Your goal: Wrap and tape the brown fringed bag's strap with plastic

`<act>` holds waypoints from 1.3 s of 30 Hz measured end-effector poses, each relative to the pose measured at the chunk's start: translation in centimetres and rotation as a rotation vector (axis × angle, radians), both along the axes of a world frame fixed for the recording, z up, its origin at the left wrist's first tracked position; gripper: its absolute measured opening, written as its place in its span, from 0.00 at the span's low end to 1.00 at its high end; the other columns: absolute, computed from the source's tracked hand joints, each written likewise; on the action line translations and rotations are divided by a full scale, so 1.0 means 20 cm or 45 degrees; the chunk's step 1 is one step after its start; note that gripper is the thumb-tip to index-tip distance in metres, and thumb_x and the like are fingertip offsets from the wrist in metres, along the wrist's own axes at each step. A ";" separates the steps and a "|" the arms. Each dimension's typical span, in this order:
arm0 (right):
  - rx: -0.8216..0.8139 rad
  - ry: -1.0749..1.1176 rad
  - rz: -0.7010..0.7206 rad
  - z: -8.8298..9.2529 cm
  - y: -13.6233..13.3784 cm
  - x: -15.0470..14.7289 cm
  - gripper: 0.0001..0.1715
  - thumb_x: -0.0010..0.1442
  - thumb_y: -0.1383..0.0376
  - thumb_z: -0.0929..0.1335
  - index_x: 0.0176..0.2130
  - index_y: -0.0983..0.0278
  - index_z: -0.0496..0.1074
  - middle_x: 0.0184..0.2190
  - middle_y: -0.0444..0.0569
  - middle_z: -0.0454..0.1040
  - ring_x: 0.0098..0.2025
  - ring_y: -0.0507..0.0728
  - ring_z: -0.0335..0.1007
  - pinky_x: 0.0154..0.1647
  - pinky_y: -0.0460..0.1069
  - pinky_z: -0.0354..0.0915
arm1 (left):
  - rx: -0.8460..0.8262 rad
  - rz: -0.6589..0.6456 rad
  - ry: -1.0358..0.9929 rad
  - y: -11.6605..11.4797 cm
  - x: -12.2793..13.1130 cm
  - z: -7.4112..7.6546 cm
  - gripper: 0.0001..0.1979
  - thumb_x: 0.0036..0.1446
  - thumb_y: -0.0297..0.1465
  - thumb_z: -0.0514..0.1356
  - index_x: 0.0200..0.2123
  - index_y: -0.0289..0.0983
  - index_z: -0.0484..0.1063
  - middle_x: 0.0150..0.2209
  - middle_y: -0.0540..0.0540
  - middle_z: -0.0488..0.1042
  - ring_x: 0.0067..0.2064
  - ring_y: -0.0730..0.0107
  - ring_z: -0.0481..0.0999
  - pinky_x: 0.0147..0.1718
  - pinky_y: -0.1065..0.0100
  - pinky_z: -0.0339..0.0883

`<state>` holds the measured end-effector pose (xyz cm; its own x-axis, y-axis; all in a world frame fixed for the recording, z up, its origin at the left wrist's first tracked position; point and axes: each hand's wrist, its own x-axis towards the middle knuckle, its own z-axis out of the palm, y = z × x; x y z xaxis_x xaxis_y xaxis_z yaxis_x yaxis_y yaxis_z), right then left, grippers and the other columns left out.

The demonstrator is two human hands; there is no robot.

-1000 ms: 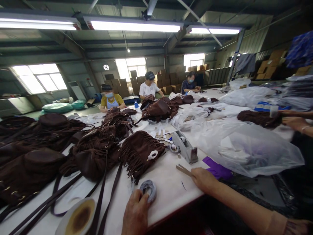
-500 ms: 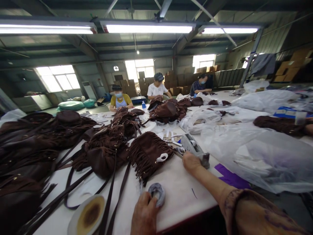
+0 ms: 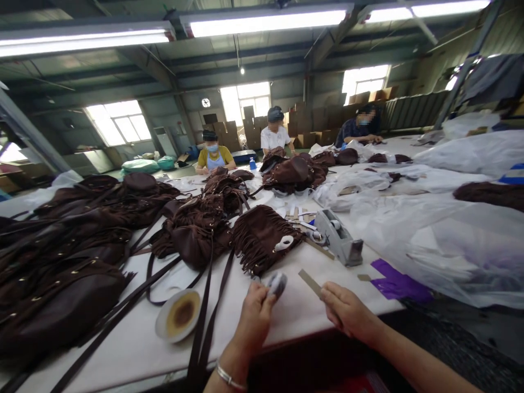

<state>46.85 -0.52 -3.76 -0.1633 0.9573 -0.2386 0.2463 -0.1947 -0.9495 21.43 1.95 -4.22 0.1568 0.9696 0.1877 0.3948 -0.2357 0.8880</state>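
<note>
My left hand (image 3: 254, 312) holds a rolled grey-white coil (image 3: 277, 284) between thumb and fingers, just above the white table (image 3: 303, 314). My right hand (image 3: 346, 308) pinches one end of a flat grey-brown strip (image 3: 310, 283), which points up and left toward the coil without touching it. Beyond my hands lies a dark brown fringed bag (image 3: 262, 234) with a white oval ring (image 3: 284, 243) on it. A grey tape dispenser (image 3: 336, 238) stands right of the bag, with another strip (image 3: 320, 249) lying beside it.
Brown bags (image 3: 77, 295) with long straps are piled at the left. A round dish (image 3: 178, 316) with a brown stain sits near the front. Purple material (image 3: 395, 282) hangs at the right edge beside large plastic bags (image 3: 434, 245). Several people sit across the table.
My left hand has lifted the coil off the table. My right hand has come back from beside the dispenser with the strip in its fingers. The view has shifted.
</note>
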 end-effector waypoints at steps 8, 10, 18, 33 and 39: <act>0.342 -0.207 0.027 0.12 -0.05 -0.18 0.23 0.65 0.51 0.61 0.24 0.61 0.65 0.14 0.40 0.65 0.16 0.50 0.60 0.18 0.45 0.54 | -0.653 0.144 -1.070 -0.02 -0.03 0.12 0.25 0.43 0.45 0.74 0.37 0.33 0.74 0.32 0.50 0.70 0.30 0.77 0.64 0.25 0.76 0.56; 0.437 -0.239 0.019 0.13 -0.03 -0.22 0.23 0.66 0.53 0.61 0.24 0.60 0.65 0.15 0.41 0.67 0.18 0.51 0.62 0.21 0.46 0.56 | -0.691 0.133 -1.127 -0.04 -0.03 0.14 0.25 0.43 0.43 0.76 0.38 0.33 0.75 0.32 0.49 0.71 0.29 0.78 0.64 0.24 0.76 0.56; 0.871 -0.953 0.148 0.14 -0.05 -0.25 0.19 0.69 0.63 0.58 0.31 0.63 0.71 0.25 0.52 0.77 0.26 0.56 0.72 0.27 0.49 0.52 | -0.689 0.100 -1.167 -0.08 0.01 0.15 0.23 0.44 0.42 0.76 0.37 0.33 0.75 0.30 0.51 0.70 0.28 0.80 0.63 0.24 0.77 0.57; -0.248 0.940 0.241 0.08 -0.02 -0.29 0.28 0.52 0.55 0.75 0.51 0.57 0.72 0.43 0.46 0.75 0.40 0.54 0.71 0.33 0.45 0.64 | 0.111 -0.056 0.052 -0.17 0.14 0.22 0.11 0.65 0.32 0.56 0.36 0.36 0.77 0.39 0.42 0.67 0.43 0.62 0.69 0.45 0.62 0.65; -0.414 1.104 -0.239 0.03 -0.07 -0.40 0.26 0.45 0.61 0.79 0.45 0.61 0.75 0.39 0.45 0.78 0.37 0.53 0.69 0.34 0.46 0.61 | 0.211 -0.012 0.141 -0.20 0.22 0.18 0.11 0.63 0.25 0.53 0.34 0.36 0.75 0.39 0.41 0.67 0.42 0.61 0.68 0.45 0.60 0.67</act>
<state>38.87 -1.97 -3.20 -0.2586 0.8940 -0.3660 -0.5826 -0.4466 -0.6791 25.75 -2.05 -0.66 0.1942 0.9253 0.3256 0.4851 -0.3791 0.7880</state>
